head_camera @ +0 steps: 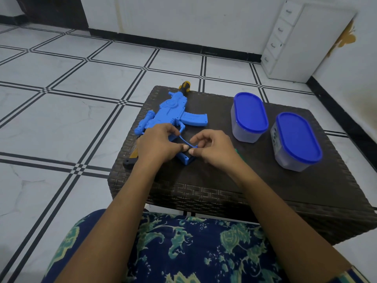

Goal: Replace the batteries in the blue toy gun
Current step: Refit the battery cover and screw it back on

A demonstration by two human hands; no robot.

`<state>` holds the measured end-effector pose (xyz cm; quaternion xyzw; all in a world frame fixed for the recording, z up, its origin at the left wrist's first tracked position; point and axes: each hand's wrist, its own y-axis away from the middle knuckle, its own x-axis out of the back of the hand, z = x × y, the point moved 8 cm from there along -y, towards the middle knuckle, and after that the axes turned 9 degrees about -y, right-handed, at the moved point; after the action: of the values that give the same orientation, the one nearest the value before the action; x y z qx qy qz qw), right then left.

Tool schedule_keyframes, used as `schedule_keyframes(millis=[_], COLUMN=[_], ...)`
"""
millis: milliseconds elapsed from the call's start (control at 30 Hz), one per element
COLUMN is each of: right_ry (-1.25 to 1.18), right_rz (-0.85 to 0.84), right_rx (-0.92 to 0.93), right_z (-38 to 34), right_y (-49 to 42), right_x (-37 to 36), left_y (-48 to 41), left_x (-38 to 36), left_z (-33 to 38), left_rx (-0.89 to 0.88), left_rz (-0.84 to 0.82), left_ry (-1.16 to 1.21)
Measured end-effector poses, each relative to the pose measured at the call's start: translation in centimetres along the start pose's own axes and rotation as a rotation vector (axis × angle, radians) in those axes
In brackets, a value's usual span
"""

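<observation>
Your gun point(163, 117) lies flat on its side on the left part of the table point(204, 193), barrel pointing away from you and grip toward you, which puts the battery bay in the grip face-up and within reach of both hands. Your left hand point(157, 144) is curled over the body near the trigger, thumb pressed to the grip, probably to pin the toy down while the other hand works. Your right hand point(214, 148) is closed in a pinch on the thin blue cover point(183, 139), thumb below and fingers above. The cover stands lifted at an angle over a dark opening, so it looks part-way off or part-way on, and I cannot tell which. The two tubs point(248, 117) with blue lids stand closed, well to the right, clear of your elbows. One seems to hold small dark things, perhaps batteries, but the wall is too cloudy to be sure. Your hands hide most of the bay, so I cannot see whether cells sit inside. A yellow-and-black tool point(130, 160) pokes out under your left wrist, mostly covered. A green sliver point(237, 152) shows beside your right hand, too little to name. The yellow-and-black piece at the muzzle may be part of the toy or a second tool.
</observation>
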<state>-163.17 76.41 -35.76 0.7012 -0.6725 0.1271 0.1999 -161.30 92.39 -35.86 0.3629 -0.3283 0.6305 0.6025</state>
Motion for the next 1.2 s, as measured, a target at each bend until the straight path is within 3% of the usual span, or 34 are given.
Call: schedule_keyframes(millis=[200,600,833,900,967,1067,1200], right_ry=[-0.342,-0.442,-0.193,0.116,0.588,0.872,0.674], right_rz=[-0.058,-0.067,-0.053,-0.004,0.044,0.057,-0.103], right_rx=[-0.319,-0.362,-0.243,-0.113,-0.041,-0.174,-0.483], right_z=[2.0,2.0,1.4,0.3,-0.7,0.3,4.1], right_y=[0.6,0.6,0.3,0.3,1.1,2.7,3.7], right_x=[-0.2,0.3,0.4,2.2,4.0,6.1,6.6], left_y=[0.0,-0.2,-0.3,-0.4,-0.5,-0.6,-0.7], left_x=[0.0,-0.1,-0.2,-0.3,-0.4,-0.5,-0.6], left_z=[0.1,-0.1,-0.2,-0.2,-0.3,-0.4,-0.4], left_rx=[0.002,0.008,0.004,0.008,0.013,0.028,0.045], left_rz=[-0.002,0.000,0.003,-0.005,-0.012,-0.030,-0.051], left_ry=[-0.007,-0.008,-0.001,0.006,0.017,0.042,0.053])
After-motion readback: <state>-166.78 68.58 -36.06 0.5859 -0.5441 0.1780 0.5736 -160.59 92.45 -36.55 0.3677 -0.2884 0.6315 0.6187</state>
